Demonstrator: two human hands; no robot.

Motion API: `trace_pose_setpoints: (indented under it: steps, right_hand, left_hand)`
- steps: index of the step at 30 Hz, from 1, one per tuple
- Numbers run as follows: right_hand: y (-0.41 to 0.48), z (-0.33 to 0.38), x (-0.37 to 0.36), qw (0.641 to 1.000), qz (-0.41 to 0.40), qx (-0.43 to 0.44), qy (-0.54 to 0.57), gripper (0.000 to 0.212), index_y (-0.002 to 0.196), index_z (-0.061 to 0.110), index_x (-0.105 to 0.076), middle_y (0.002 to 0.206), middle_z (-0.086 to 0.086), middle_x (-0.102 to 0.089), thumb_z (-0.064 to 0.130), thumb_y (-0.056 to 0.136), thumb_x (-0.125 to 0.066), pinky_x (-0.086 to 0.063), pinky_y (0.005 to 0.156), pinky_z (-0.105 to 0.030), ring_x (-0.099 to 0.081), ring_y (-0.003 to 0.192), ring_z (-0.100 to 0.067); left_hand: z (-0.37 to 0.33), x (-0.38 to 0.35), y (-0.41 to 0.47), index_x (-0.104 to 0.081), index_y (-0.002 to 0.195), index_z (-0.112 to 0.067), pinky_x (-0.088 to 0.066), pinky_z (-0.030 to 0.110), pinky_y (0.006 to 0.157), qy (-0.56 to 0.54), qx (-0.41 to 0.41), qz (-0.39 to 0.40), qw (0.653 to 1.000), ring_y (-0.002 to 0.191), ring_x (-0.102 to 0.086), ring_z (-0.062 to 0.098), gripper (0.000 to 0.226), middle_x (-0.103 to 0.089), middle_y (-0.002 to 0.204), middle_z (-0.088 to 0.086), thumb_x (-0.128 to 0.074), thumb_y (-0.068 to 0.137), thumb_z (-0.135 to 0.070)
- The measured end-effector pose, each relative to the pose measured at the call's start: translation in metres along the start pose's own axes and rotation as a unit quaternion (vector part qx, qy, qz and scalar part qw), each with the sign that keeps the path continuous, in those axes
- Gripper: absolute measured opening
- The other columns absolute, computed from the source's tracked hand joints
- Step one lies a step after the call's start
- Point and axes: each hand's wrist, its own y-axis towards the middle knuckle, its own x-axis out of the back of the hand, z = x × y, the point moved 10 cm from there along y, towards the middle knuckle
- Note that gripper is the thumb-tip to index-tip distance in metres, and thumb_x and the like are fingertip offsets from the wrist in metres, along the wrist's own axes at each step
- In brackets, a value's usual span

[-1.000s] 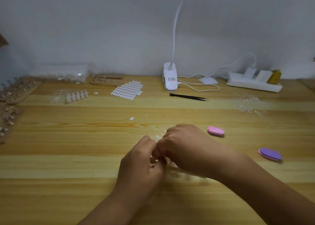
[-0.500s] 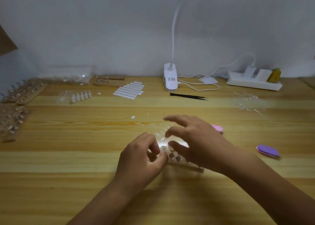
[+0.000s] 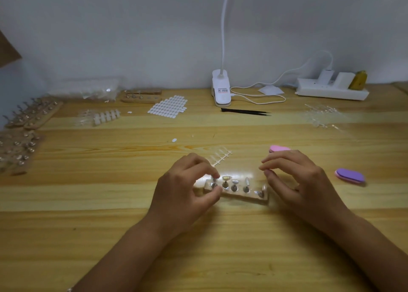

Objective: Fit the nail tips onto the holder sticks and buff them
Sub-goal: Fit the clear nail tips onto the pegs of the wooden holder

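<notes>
A small wooden holder block (image 3: 245, 197) lies at the table's middle, with several metal holder sticks (image 3: 234, 184) standing in it. My left hand (image 3: 183, 192) is at the block's left end, its thumb and index finger pinching the leftmost stick. My right hand (image 3: 295, 181) hovers just right of the block with loosely curved fingers, holding nothing. A strip of clear nail tips (image 3: 220, 157) lies just behind the block. A pink buffer (image 3: 278, 148) sits behind my right hand and a purple buffer (image 3: 350, 176) to its right.
More wooden blocks with sticks (image 3: 33, 115) line the left edge. At the back are a white nail-tip strip (image 3: 106, 116), a sheet of adhesive tabs (image 3: 167, 106), black tweezers (image 3: 245, 111), a lamp base (image 3: 221, 90), a power strip (image 3: 331, 90) and loose clear tips (image 3: 322, 115).
My right hand has let go, lifted off the block and moved right, uncovering the sticks. My left hand stays at the block's left end.
</notes>
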Motion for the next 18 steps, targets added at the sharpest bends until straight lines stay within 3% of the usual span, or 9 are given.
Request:
trace_pose_setpoints:
  steps: [3,6,9,14,18]
  right_hand:
    - [0.003,-0.006,0.002,1.000,0.007,-0.012,0.019,0.010,0.093,0.007,-0.074,0.094,0.000,-0.071,0.000,0.086,-0.072,-0.051,0.091,-0.045,-0.065,0.100,-0.025]
    - [0.000,-0.010,0.002,0.995,0.048,-0.035,0.080,0.015,0.095,0.014,-0.074,0.094,0.009,-0.071,0.024,0.090,-0.063,-0.047,0.091,-0.034,-0.065,0.100,-0.013]
    - [-0.002,-0.010,-0.003,0.989,0.102,-0.042,0.099,0.026,0.093,0.022,-0.071,0.091,0.013,-0.068,0.045,0.085,-0.062,-0.050,0.087,-0.035,-0.064,0.095,-0.011]
    - [-0.003,0.000,-0.005,0.991,0.108,-0.007,0.079,0.019,0.085,0.025,-0.066,0.082,0.012,-0.062,0.044,0.081,-0.068,-0.049,0.079,-0.039,-0.060,0.085,-0.012]
    - [-0.003,-0.004,-0.005,0.991,0.107,-0.011,0.082,0.024,0.081,0.024,-0.066,0.080,0.015,-0.062,0.048,0.081,-0.067,-0.045,0.080,-0.028,-0.060,0.084,-0.011]
  left_hand:
    - [-0.010,0.005,0.000,-0.074,0.074,-0.015,-0.053,0.036,0.061,0.061,-0.055,-0.022,0.996,0.080,-0.065,0.014,0.007,-0.066,0.083,-0.007,-0.075,0.076,-0.022]
    - [-0.018,0.004,0.000,-0.070,0.069,-0.012,-0.052,0.035,0.056,0.096,-0.090,-0.032,0.991,0.075,-0.065,0.019,0.012,-0.067,0.081,-0.005,-0.075,0.079,-0.017]
    - [-0.024,0.002,0.000,-0.067,0.066,-0.011,-0.049,0.035,0.054,0.127,-0.111,-0.038,0.985,0.071,-0.063,0.020,0.016,-0.067,0.079,-0.004,-0.074,0.080,-0.012]
    - [-0.026,0.001,0.003,-0.063,0.062,-0.012,-0.045,0.033,0.050,0.151,-0.108,-0.046,0.982,0.062,-0.058,0.021,0.019,-0.061,0.068,-0.002,-0.074,0.078,-0.011]
    - [-0.023,0.000,0.006,-0.061,0.059,-0.010,-0.043,0.033,0.048,0.148,-0.101,-0.046,0.983,0.059,-0.054,0.021,0.020,-0.056,0.064,-0.001,-0.072,0.076,-0.010]
